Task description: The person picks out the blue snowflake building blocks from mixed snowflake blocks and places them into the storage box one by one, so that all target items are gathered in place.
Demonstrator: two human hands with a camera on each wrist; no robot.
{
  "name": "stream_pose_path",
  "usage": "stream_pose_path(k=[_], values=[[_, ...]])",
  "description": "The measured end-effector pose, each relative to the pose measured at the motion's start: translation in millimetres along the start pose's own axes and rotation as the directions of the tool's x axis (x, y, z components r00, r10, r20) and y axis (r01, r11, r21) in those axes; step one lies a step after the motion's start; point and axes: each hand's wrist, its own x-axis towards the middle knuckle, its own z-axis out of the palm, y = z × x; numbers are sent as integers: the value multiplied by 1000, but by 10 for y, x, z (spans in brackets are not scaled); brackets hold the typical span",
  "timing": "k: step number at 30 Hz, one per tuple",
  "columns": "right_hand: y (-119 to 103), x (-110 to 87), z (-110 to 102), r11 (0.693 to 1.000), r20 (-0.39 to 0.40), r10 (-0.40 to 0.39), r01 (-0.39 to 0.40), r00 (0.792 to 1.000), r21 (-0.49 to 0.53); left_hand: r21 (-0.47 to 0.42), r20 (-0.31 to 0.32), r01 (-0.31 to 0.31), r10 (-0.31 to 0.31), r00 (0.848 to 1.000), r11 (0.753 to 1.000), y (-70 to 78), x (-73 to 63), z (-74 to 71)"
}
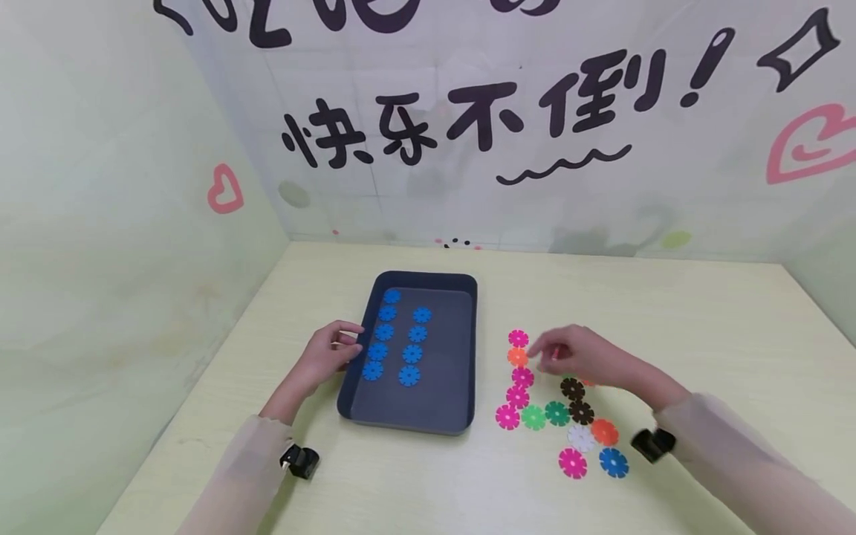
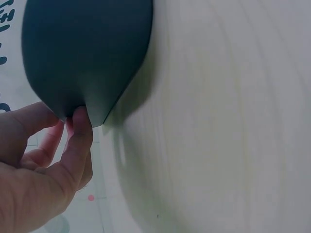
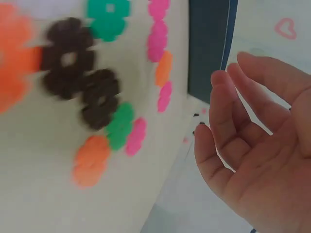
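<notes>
My left hand [image 1: 326, 351] holds the left rim of a dark grey tray [image 1: 457, 357], pinching its edge between thumb and fingers [image 2: 80, 131]. Inside the tray, blue notched plastic discs [image 1: 412, 354] lie in two columns along the left side. My right hand [image 1: 580, 357] hovers over more discs right of the tray, its fingers loosely bent with nothing between them in the right wrist view. Nearest its fingertips in the head view are an orange disc [image 1: 518, 357] and a pink disc [image 1: 518, 338]. The hand partly covers some discs below it.
Loose discs lie toward the table's front right: brown [image 1: 581, 412], dark green [image 1: 557, 413], light green [image 1: 533, 417], white [image 1: 581, 438], orange [image 1: 605, 432], pink [image 1: 572, 463] and blue [image 1: 614, 462]. A printed wall sheet [image 1: 414, 200] stands behind the table.
</notes>
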Motion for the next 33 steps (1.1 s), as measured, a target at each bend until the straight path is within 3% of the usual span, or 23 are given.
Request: stream_pose_path(k=[6,13,21,28,33], values=[[141,-475,35,999,32,30,-30,999,11,4,-1,-2,2,1000,1000,-4,-2,-7],[356,-808,133,997,42,41,-44,998,56,2,0,5,-5,1000,1000,-28,1,-10],[530,-1068,297,998,-39,-39,41,998,42,3,8,8,-8,1000,1000,-14,-12,-10],[555,-1179,402,1000,-60,-16,18,998,22,-9,8,8,-8,1000,1000,8,-12,-6],[586,-1215,455,998,-97,-57,56,994,-12,-4,7,9,-9,1000,1000,21,-7,-2]])
